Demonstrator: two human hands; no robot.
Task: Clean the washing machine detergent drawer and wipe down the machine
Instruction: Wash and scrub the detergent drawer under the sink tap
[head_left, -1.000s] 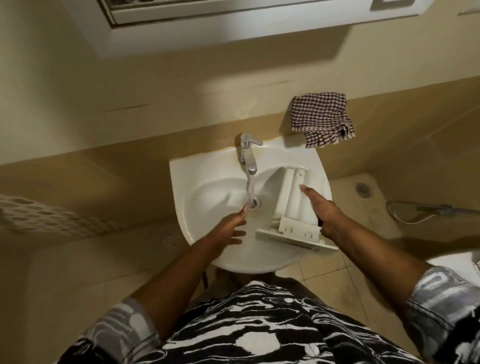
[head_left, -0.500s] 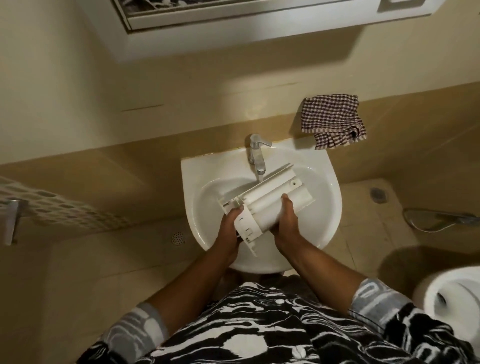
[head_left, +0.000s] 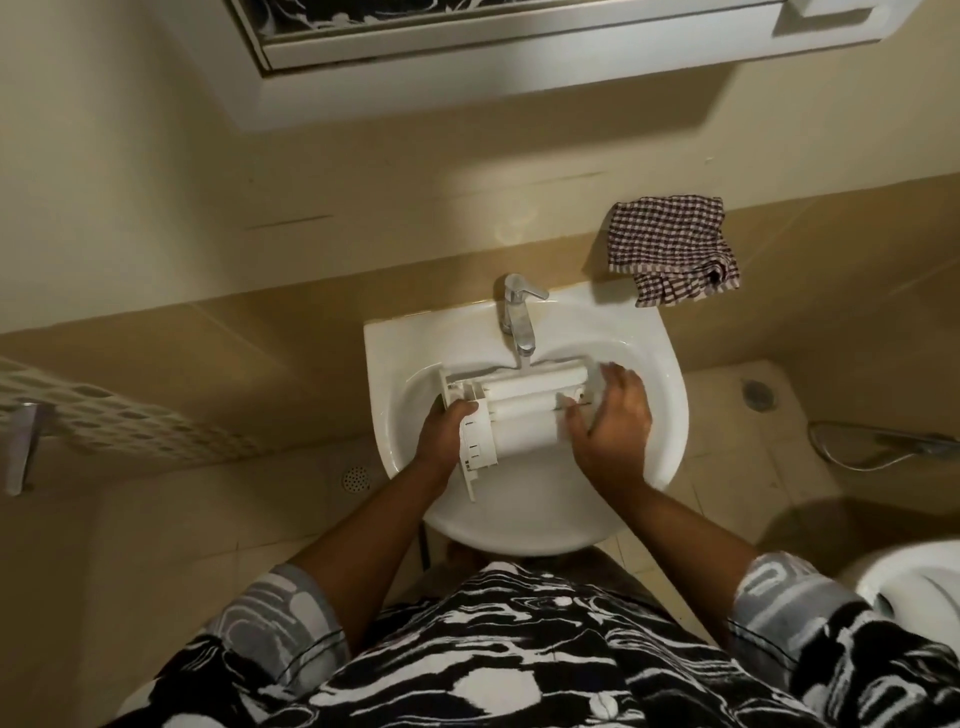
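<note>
A small bathroom is viewed from above. The walls (head_left: 156, 182) are finished in pale cream above and tan tile below, and the floor (head_left: 727, 493) is laid with beige tiles. A white-framed cabinet (head_left: 467, 67) is mounted high on the wall. A white sink (head_left: 395, 343) is fixed against the tan band, and part of a white toilet (head_left: 924, 582) is seen at the lower right. A perforated panel (head_left: 104, 415) is fitted at the left. A checked cloth (head_left: 670, 249) is left crumpled at the sink's back right corner. The white detergent drawer (head_left: 524, 410) is held crosswise inside the basin, directly under the chrome tap (head_left: 517, 312). Its front-panel end is grasped by the left hand (head_left: 444, 434), the grip clenched round it. The right hand (head_left: 615, 415) is laid on the opposite end with fingers spread, its grip released. A metal hose (head_left: 883, 447) is seen at the right edge, and a round drain (head_left: 356, 478) is set in the floor left of the sink.
</note>
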